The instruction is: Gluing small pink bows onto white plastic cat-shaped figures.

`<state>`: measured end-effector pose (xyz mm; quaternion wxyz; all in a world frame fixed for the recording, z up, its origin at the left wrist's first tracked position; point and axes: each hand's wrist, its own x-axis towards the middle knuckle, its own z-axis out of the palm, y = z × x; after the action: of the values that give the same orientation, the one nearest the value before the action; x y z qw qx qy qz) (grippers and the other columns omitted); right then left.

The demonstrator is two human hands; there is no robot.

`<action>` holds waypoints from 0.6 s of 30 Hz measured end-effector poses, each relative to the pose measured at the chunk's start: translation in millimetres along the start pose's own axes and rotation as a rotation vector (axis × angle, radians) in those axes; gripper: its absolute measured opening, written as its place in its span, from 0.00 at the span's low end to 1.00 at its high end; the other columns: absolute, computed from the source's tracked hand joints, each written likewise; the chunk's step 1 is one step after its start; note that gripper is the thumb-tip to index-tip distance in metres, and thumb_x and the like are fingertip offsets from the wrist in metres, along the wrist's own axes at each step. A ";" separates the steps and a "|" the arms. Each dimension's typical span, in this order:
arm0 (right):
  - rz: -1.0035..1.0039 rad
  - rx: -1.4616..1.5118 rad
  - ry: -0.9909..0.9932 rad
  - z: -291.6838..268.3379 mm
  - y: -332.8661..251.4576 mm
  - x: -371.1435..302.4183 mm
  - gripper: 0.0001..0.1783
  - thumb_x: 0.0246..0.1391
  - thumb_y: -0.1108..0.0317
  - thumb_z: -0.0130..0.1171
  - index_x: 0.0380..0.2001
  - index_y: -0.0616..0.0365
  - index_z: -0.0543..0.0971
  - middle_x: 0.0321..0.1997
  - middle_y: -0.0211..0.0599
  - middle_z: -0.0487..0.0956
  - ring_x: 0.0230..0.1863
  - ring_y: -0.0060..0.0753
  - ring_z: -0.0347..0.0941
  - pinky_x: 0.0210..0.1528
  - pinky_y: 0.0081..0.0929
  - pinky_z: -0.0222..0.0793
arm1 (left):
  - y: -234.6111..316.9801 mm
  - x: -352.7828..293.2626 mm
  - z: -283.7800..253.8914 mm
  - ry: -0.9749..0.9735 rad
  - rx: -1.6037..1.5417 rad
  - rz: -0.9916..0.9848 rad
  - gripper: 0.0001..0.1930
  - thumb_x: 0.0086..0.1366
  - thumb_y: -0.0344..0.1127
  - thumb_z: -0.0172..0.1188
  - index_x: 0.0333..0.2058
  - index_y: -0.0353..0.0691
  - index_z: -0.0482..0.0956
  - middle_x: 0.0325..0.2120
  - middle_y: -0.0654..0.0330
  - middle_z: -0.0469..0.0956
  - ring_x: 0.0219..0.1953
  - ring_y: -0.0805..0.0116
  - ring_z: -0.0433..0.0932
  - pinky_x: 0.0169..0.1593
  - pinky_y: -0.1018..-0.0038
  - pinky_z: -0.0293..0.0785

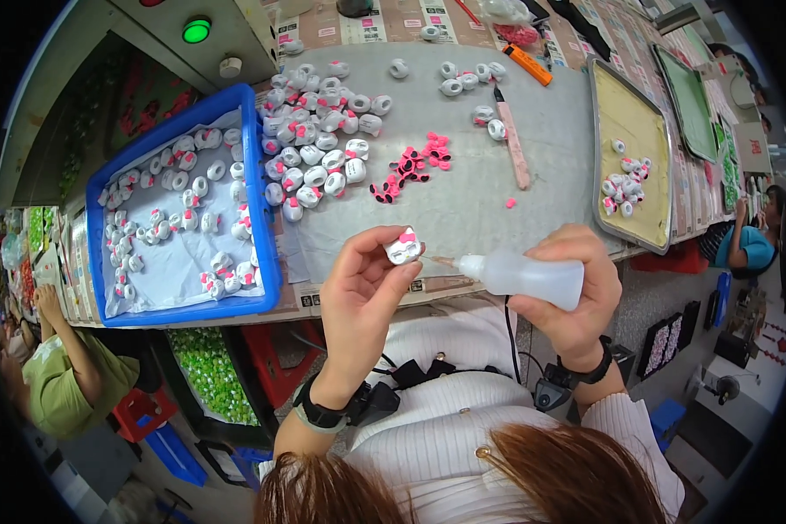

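My left hand (363, 284) pinches a small white cat-head figure (403, 250) with a pink bow between thumb and fingers. Wrapped round a translucent white squeeze bottle (524, 277) is my right hand (582, 272). The bottle lies sideways, its thin needle tip pointing left at the cat-head figure; whether the two touch is too fine to tell. Beyond my hands, a small heap of pink and black bow pieces (410, 166) lies on the grey work sheet (463, 205). One loose pink piece (511, 203) is nearer the bottle.
Many white figures (323, 131) cluster at the back left. A blue tray (271, 253) at left and a yellowish tray (642, 96) at right hold more. A pink-handled tool (513, 144) and an orange cutter (528, 65) lie behind. Other people sit at both sides.
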<state>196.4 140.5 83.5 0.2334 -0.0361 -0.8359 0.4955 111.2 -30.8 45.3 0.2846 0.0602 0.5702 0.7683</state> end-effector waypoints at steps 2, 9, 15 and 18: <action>0.083 0.122 0.094 -1.2 9.4 -3.7 0.20 0.34 0.72 0.65 0.32 0.62 0.68 0.29 0.37 0.71 0.28 0.23 0.68 0.30 0.19 0.63 | -1.9 0.5 -1.6 0.000 0.011 0.014 0.15 0.53 0.19 0.51 0.42 0.31 0.65 0.36 0.57 0.70 0.40 0.73 0.71 0.43 0.81 0.67; 0.382 0.243 0.531 -27.6 106.5 22.1 0.20 0.40 0.76 0.58 0.37 0.64 0.62 0.33 0.37 0.71 0.34 0.23 0.68 0.37 0.18 0.63 | -1.5 3.4 -16.3 0.123 0.034 0.047 0.14 0.53 0.19 0.51 0.40 0.31 0.65 0.35 0.57 0.71 0.40 0.70 0.72 0.43 0.80 0.67; 0.255 -0.259 0.618 -19.8 124.3 18.3 0.21 0.40 0.74 0.59 0.38 0.64 0.63 0.31 0.35 0.70 0.34 0.25 0.67 0.36 0.20 0.63 | -0.5 3.1 -23.1 0.154 0.034 0.042 0.14 0.53 0.20 0.51 0.40 0.31 0.65 0.35 0.57 0.71 0.40 0.70 0.72 0.44 0.80 0.67; 0.116 -0.515 0.522 -0.7 97.5 12.2 0.17 0.41 0.73 0.57 0.37 0.63 0.66 0.30 0.35 0.71 0.34 0.29 0.67 0.37 0.24 0.62 | -4.0 2.7 -25.1 0.150 0.029 0.011 0.14 0.53 0.19 0.51 0.40 0.31 0.65 0.35 0.57 0.71 0.40 0.70 0.72 0.44 0.80 0.67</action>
<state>169.2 194.0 5.7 0.3936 -0.2660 -0.8421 0.2554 100.0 -49.8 32.5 0.2359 0.0101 0.6008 0.7638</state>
